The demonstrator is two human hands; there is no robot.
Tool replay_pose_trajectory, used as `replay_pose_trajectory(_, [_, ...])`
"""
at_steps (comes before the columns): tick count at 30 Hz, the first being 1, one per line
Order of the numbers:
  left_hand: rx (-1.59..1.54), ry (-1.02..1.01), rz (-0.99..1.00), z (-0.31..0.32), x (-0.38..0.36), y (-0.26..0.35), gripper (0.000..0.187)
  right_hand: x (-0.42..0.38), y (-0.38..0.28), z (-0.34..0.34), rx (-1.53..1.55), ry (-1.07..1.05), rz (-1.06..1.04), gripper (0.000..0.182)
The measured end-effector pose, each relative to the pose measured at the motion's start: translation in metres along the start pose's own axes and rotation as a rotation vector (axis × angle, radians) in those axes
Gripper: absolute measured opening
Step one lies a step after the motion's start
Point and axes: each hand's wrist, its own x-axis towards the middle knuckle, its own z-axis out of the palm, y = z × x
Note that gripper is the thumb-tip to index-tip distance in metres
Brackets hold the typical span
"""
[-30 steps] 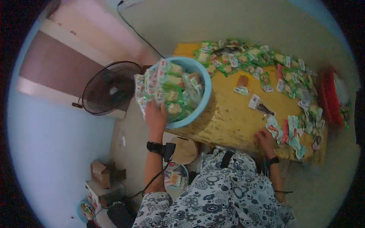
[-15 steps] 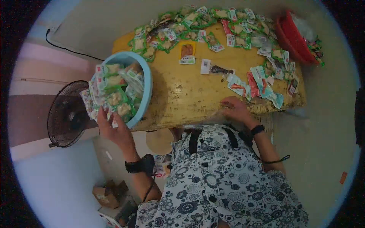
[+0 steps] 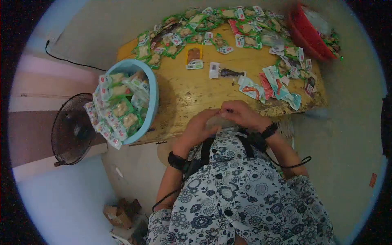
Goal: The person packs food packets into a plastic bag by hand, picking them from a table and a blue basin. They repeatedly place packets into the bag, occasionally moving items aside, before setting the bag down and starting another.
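Observation:
Both of my hands meet at the table's front edge, close to my body. My right hand (image 3: 245, 115) is closed, its fingers pinching the top of a translucent plastic bag (image 3: 220, 121); a small dark spot shows at the fingertips. My left hand (image 3: 197, 130) curls around the bag's left side, fingertips close to the right hand's. What the bag contains is hard to make out. Beyond the hands lie a sealed packet with a dark drumstick-like piece (image 3: 232, 73), a yellow packet (image 3: 194, 55), and light-blue and red packets (image 3: 252, 90).
A light-blue basin (image 3: 153, 92) heaped with green-and-white food packets (image 3: 120, 108) stands at the table's left. More packets (image 3: 196, 28) line the back of the yellow table (image 3: 183, 92). A red basket (image 3: 304, 36) is at the right corner, a black fan (image 3: 71, 130) at left.
My left hand has left the packets in the blue basin and moved right to join my right hand at the bag. My right hand has shifted slightly left. The view has shifted slightly.

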Motion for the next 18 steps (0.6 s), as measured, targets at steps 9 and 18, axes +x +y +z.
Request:
replay_pose_trajectory(9, [-0.053,0.116,0.020,-0.021,0.003,-0.009,0.022,-0.001,-0.056,-0.014,0.156,0.196,0.003,0.012])
replay_pose_trajectory(18, [-0.288,0.185,-0.058,-0.053,0.001,0.041,0.028,0.036,-0.075,-0.065,0.317,0.189,-0.086,0.013])
